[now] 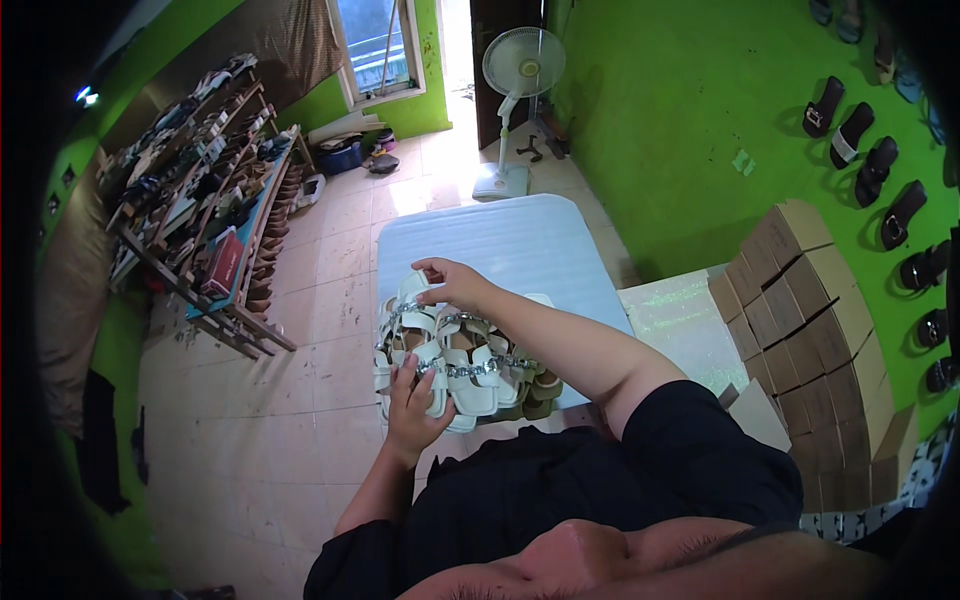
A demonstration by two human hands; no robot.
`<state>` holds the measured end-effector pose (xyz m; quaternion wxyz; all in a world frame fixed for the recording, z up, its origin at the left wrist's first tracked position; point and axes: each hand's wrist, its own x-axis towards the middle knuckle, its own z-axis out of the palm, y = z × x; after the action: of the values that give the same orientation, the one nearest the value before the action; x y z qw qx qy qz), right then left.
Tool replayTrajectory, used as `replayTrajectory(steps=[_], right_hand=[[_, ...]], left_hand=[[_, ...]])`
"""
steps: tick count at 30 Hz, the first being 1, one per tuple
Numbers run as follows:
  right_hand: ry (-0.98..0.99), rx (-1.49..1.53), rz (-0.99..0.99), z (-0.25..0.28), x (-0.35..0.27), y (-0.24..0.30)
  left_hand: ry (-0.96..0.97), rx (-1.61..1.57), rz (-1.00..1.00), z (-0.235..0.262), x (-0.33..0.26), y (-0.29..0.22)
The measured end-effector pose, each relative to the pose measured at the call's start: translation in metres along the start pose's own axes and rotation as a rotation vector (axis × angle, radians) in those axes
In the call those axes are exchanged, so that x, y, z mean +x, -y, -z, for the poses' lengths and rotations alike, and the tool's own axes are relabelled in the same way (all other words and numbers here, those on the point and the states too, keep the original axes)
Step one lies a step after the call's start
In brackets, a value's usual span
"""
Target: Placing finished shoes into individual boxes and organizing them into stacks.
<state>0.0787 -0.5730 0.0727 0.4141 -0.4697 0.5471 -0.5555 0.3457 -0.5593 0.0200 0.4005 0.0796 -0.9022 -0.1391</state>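
Note:
Several white sandals with chain-like silver trim stand in a cluster on the near left part of a pale blue padded table. Both of my hands are on the leftmost white sandal [408, 318]. My right hand [458, 285] reaches across from the right and grips its far end between thumb and fingers. At the near end, my left hand [412, 408] has its fingers curled over the sandal's front. Just right of it stands another white sandal [472, 375], touched by neither hand. Soles and undersides are mostly hidden.
The blue table [490, 225] extends beyond the sandals. On the right, stacked brown boxes [800, 330] stand by the green wall, where dark sandals [875, 170] hang. A shoe rack [215, 220] is at left. A white fan [522, 70] stands behind the table.

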Motion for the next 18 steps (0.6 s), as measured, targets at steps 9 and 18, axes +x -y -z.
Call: replayTrajectory(steps=[9, 18], right_hand=[[-0.059, 0.124, 0.054, -0.001, -0.034, 0.044], [-0.249, 0.262, 0.221, 0.038, -0.116, 0.083]], left_hand=[[0.106, 0.071, -0.122, 0.001, 0.020, -0.012], [-0.059, 0.041, -0.127, -0.011, 0.051, -0.057]])
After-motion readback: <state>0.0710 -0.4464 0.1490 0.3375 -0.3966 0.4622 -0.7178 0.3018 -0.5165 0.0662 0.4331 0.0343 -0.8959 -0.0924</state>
